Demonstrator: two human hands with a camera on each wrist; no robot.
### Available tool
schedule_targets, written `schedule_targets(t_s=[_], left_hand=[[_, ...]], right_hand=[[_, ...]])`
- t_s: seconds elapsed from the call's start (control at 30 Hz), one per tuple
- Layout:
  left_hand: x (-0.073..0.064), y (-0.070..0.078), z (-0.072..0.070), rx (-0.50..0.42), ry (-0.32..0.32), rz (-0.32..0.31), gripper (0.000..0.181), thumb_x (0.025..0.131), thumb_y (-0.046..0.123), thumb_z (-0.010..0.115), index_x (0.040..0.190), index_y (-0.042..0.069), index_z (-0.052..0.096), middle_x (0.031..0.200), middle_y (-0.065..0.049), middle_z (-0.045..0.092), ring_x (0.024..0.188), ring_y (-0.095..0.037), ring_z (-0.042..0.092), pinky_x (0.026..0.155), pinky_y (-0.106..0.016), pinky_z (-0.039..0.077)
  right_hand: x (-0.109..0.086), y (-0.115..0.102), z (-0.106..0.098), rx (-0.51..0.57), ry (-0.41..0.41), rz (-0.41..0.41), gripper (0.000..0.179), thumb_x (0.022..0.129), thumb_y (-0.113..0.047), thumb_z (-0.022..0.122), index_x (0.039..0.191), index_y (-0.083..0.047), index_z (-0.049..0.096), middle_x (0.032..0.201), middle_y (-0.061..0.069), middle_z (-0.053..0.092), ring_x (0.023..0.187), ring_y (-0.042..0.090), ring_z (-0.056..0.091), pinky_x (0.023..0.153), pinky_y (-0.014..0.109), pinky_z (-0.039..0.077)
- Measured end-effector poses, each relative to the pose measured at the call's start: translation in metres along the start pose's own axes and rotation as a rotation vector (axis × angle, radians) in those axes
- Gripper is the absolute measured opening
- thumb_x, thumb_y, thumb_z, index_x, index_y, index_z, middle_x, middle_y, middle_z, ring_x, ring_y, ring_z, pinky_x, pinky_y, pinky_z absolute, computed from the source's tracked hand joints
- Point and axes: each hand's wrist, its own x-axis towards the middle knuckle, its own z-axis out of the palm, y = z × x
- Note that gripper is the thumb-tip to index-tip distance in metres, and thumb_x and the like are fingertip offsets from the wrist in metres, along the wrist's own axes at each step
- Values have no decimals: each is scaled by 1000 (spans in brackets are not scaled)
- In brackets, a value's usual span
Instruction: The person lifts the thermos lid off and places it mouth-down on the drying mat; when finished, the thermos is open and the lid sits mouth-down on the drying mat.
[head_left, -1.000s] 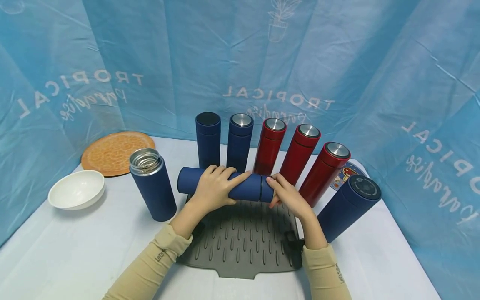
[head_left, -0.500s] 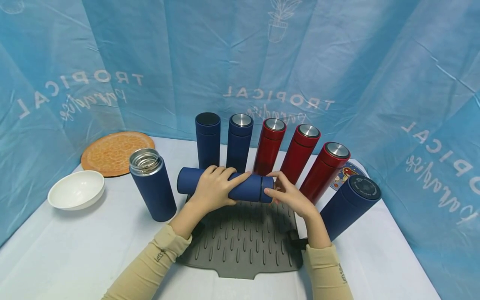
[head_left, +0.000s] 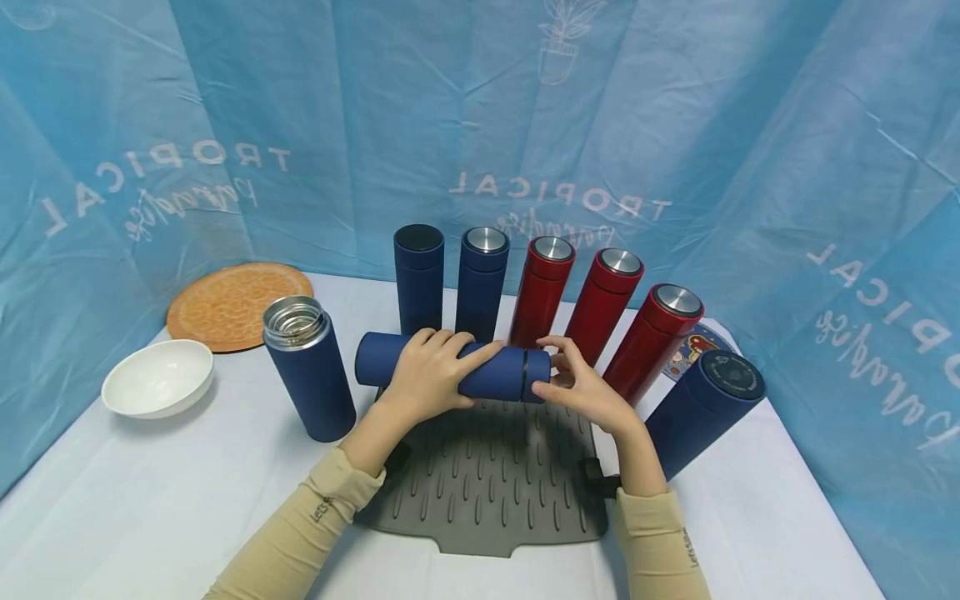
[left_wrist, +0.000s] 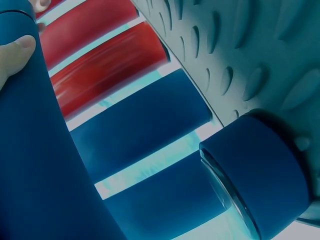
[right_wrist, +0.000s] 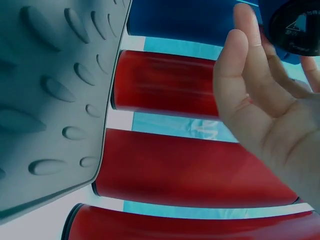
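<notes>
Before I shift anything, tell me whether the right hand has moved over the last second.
Yes, slightly: in the head view the right hand has shifted to the right against the grey mat.

1. A white surface stretches out to both sides of the fingers, and between the person's forearms.
2. On it, below the left fingers and right fingers, lies a grey mat with raised ridges.
3. Just beyond the fingers I see, standing upright from left to right, a black-topped blue flask, a silver-topped blue flask and three red flasks.
4. Left of the left fingers stands an uncapped blue flask; farther left sit a white bowl and, behind it, a round orange mat.
5. Right of the right fingers stands a wide blue flask, dark end up, with a partly hidden patterned mat behind it.
</notes>
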Motion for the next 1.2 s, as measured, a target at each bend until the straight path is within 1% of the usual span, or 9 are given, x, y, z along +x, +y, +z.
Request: schedule_targets(t_s=[0.07,0.17,0.27,0.37,0.53,0.73,0.93,1.07,1.2], left_hand=[[1,0,0,0,4,1,89,50,59,82,128,29,54,103,-5,65,88,-24,62,78,-38,48],[1,1,0,1,3,6,88,50,59,82,129,29,54,103,-5,64,88,-24,62,77,-38,48],[1,2,0,2,1,8,88,51,60,81,129,29,54,103,-4,65,87,-24,62,77,-38,48],[1,2,0,3,5,10,87,52,60,81,129,29,54,103,-4,65,87,-23,62,77,-38,48],[1,2,-1,4,16,11,88,51,59,81,128,29,54,102,-5,65,87,-24,62,77,-37,48],[1,1,-3,8,6,-1,88,52,60,81,130,29,54,102,-4,65,88,-24,62,78,-37,48],[2,0,-3,6,11,1,87,51,59,81,128,29,55,102,-5,65,88,-24,63,78,-37,48],[1,0,-2,2,18,2,87,51,59,82,128,29,55,102,-5,65,87,-24,63,77,-37,48],[1,1,-2,-5,14,5,88,50,59,82,128,28,55,103,-5,65,88,-24,62,77,-38,48]], right_hand=[[1,0,0,-4,25,38,53,95,-39,44,137,-12,26,104,17,51,83,28,58,75,39,49],[2,-2,1,19,56,120,58,97,-50,28,135,-5,32,85,14,59,70,23,61,66,34,48],[3,-2,2,42,57,163,59,97,-51,28,126,-1,40,71,11,63,61,18,62,58,29,44],[4,-1,2,55,42,146,49,97,-45,36,120,-1,43,68,8,61,59,17,60,56,27,42],[2,0,1,40,16,80,41,95,-33,47,124,-5,38,76,9,56,62,18,54,61,30,44],[-1,0,0,37,7,7,53,87,-27,62,130,-12,35,110,18,49,94,27,53,81,46,46],[-2,-2,-1,31,-1,-17,59,83,-24,67,131,-15,34,120,20,46,101,31,51,80,39,49],[-2,-2,-2,14,10,21,55,90,-31,57,136,-16,31,124,21,44,102,30,52,81,44,49],[-2,-3,-1,40,61,108,52,96,-45,37,135,-11,32,118,20,48,90,25,59,78,42,51]])
